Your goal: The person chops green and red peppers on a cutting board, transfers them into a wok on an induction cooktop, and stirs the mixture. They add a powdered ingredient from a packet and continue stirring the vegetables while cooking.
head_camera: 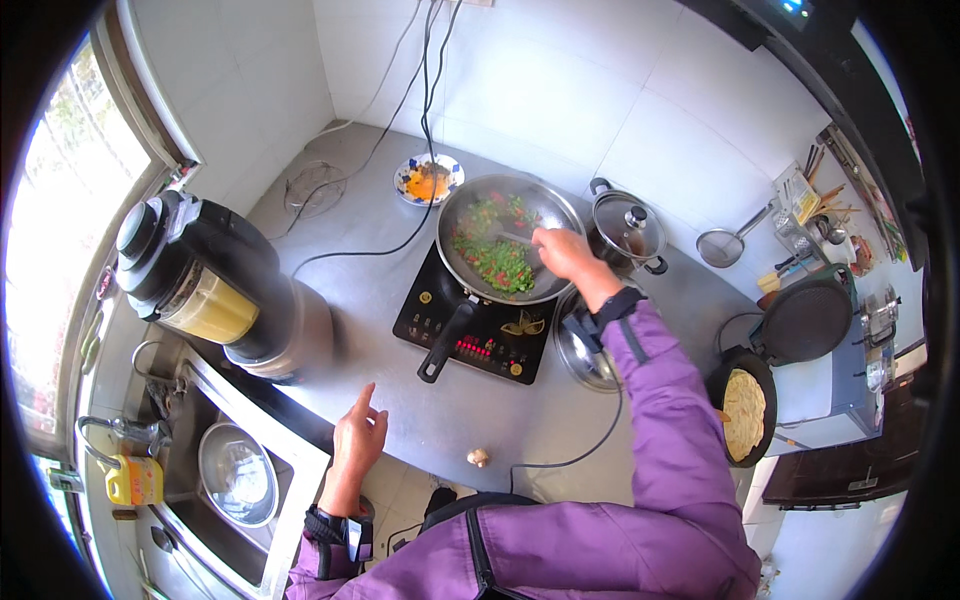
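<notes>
My right hand (564, 253) grips the handle of a spatula (513, 238) over a frying pan (555, 217). The blade rests among chopped green vegetables (495, 259) mixed with red pieces, and faint steam hangs above them. Below the pan is a black induction cooker (480, 341) with red lights lit on its panel. The pan's black handle (450, 341) points towards me, with nobody holding it. My left hand (355, 439) is empty above the counter's front edge, its index finger stretched out and the others partly bent.
Left of the cooker stand a blender (225, 292) with yellow liquid and a sink (176, 480) holding a metal bowl (238, 474). Behind is a patterned plate (405, 191) of food. At right are a lidded pot (626, 225), a lid (589, 360) and an open electric griddle with flatbread (742, 416). Garlic (477, 457) lies near the front.
</notes>
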{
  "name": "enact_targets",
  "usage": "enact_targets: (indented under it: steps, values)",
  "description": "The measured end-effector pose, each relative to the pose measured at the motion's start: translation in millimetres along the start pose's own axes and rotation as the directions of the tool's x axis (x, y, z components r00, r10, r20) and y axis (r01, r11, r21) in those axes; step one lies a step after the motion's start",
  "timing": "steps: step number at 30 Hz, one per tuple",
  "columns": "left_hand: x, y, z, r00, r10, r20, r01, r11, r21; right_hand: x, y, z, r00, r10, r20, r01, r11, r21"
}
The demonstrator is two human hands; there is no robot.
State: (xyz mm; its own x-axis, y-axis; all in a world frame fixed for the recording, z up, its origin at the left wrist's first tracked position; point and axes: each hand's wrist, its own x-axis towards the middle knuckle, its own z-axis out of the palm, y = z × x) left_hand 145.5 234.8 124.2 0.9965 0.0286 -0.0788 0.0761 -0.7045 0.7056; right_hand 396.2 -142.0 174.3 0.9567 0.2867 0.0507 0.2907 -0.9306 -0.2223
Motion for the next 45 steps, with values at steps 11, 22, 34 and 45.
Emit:
enact_targets:
  steps: [11,22,34,45]
  values:
    - [-36,-22,118,0.796,0.317,0.516,-0.370,0.929,0.000,-8,-5,-6,0.983,0.121,0.137,-0.162,0.926,0.342]
    - [-32,-24,176,0.739,0.345,0.578,-0.465,0.883,0.067,-17,3,58,0.976,0.218,0.001,-0.210,0.940,0.268]
    - [29,-50,172,0.769,0.482,0.419,-0.590,0.787,0.178,-138,157,-145,0.823,0.531,0.203,-0.568,0.746,0.349]
    - [23,-65,189,0.846,-0.132,0.516,-0.337,0.617,0.711,-303,465,-320,0.158,0.533,-0.831,-0.896,0.430,0.106]
